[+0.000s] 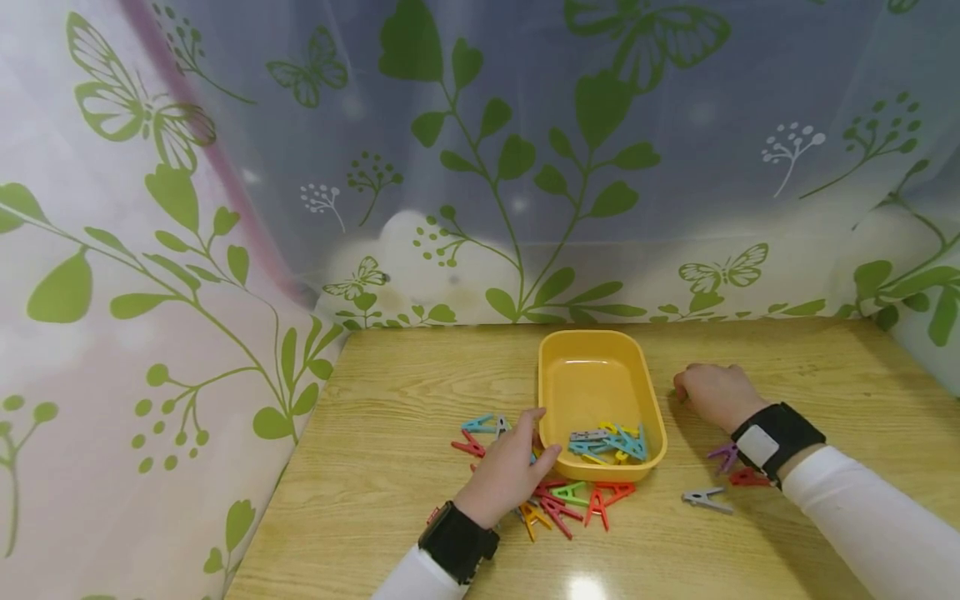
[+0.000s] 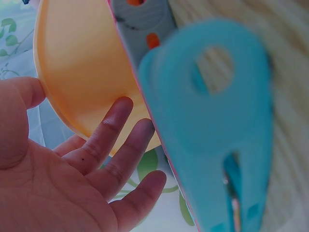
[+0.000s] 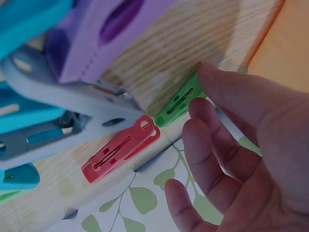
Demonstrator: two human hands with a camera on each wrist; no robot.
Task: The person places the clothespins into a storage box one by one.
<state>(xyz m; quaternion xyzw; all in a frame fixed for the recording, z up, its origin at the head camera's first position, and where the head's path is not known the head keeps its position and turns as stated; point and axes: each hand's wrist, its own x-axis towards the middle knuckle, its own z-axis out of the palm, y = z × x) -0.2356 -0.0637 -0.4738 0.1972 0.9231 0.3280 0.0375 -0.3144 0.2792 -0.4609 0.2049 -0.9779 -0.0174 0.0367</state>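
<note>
In the head view my left hand (image 1: 504, 468) rests at the near left corner of a yellow plastic bin (image 1: 651, 392), above scattered clothespins. Seen from the left wrist, its thumb meets the rim while the other fingers spread loosely beside the wall. To the right of the bin is my right hand (image 1: 716, 393), low over the table. Its thumb and index finger pinch one end of a green clothespin (image 3: 177, 102) in the right wrist view. A red clothespin (image 3: 118, 153) lies beside the green one. Blue, yellow and grey clothespins (image 1: 626, 442) lie inside the bin.
More clothespins, among them an orange one (image 1: 536, 518) and a red one (image 1: 597, 505), lie in front of the bin. A grey clothespin (image 1: 705, 499) and a purple one (image 1: 723, 454) lie near the right wrist. A leaf-patterned curtain (image 1: 480, 208) borders the wooden table (image 1: 360, 500).
</note>
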